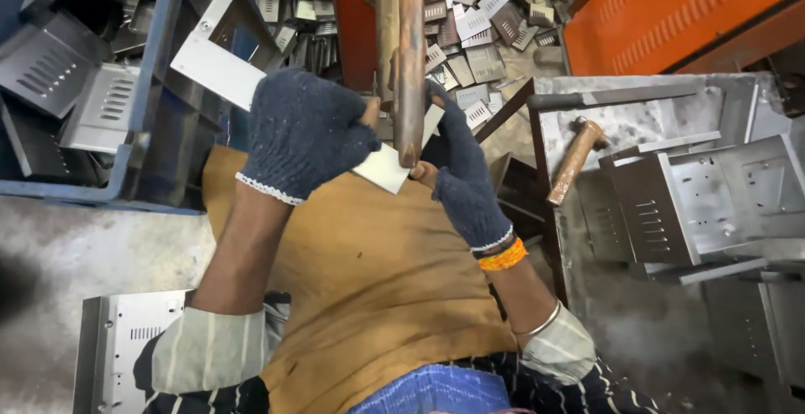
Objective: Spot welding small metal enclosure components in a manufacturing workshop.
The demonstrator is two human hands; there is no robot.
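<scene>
Two gloved hands hold a flat metal sheet by a rusty bar: left hand, right hand. A hammer lies nearby.

My metal workshop: louvred sheet-metal parts heaped on floor, hammer on steel table, orange machine.

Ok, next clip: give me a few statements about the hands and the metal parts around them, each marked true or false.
1. Both hands wear dark knit gloves: left hand, right hand. True.
2. The hands hold a flat pale sheet-metal piece. True.
3. The wooden-handled hammer is in the right hand. False: it lies on the metal table, untouched.
4. The blue bin holds plastic bottles. False: it holds slotted metal panels.
5. An orange band circles the right wrist. True.
</scene>
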